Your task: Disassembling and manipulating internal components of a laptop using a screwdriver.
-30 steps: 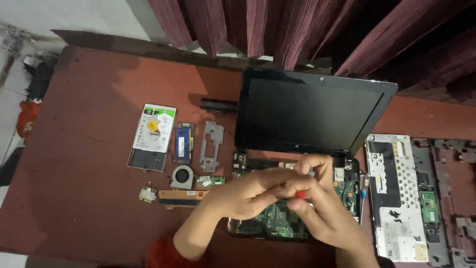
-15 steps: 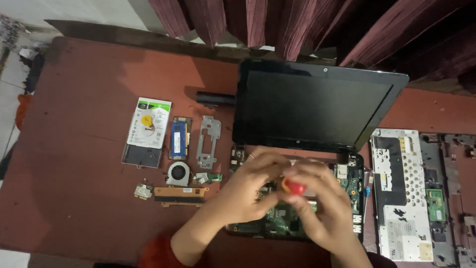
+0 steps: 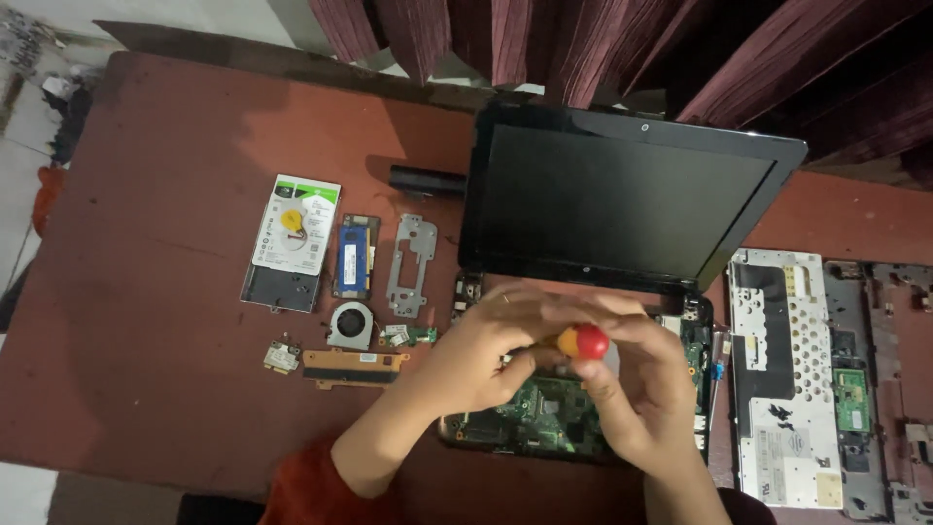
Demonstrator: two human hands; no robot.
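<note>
We pinch a red-capped screwdriver [image 3: 581, 341] with both hands, left [image 3: 496, 345] and right [image 3: 637, 384], over the laptop motherboard [image 3: 544, 413].

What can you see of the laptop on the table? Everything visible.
The laptop is small and black, lid open and leaning back, its glossy screen dark. The keyboard deck is off, so the green board lies bare in the base. It sits on the red-brown table, toward the far edge by the curtain. Both hands work over the base: the left hand rests on it, and the right hand has a grip on a screwdriver with a red-and-yellow handle.
</note>
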